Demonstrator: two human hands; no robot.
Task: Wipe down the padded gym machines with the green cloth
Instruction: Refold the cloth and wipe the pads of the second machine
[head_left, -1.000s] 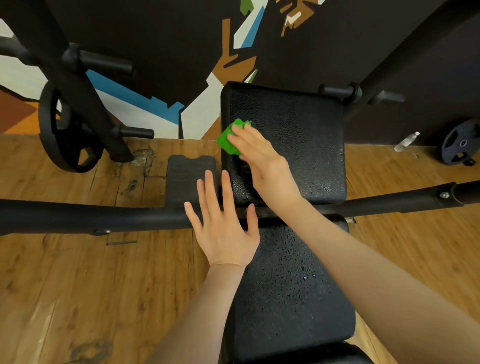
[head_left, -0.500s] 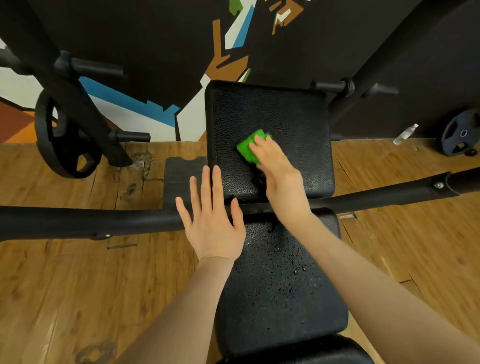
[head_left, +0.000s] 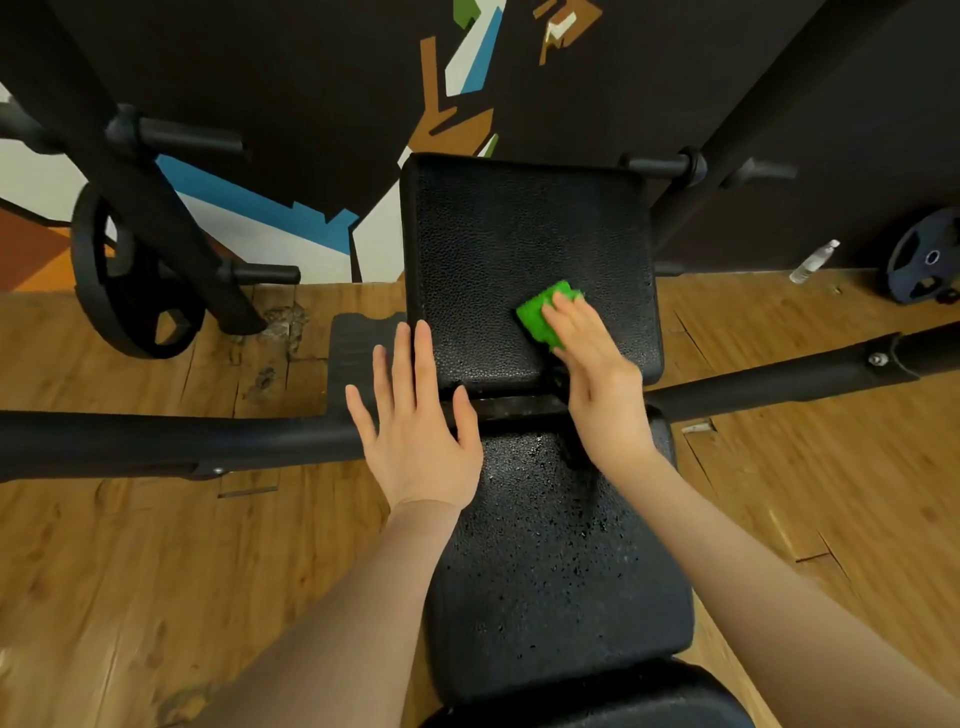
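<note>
Head view, right hand (head_left: 597, 374) flat pressing green cloth (head_left: 543, 312) on pad (head_left: 493, 249), left hand (head_left: 421, 426) spread over crossbar (head_left: 182, 441), bottle (head_left: 813, 261) beyond.

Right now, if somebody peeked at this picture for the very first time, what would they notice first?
The bright green cloth jumps out, pressed flat under the right hand on the far black pad in the middle of the view. Next to it the left hand is spread open over the black bar crossing the picture. Tiny droplets shine on the near pad.
</note>
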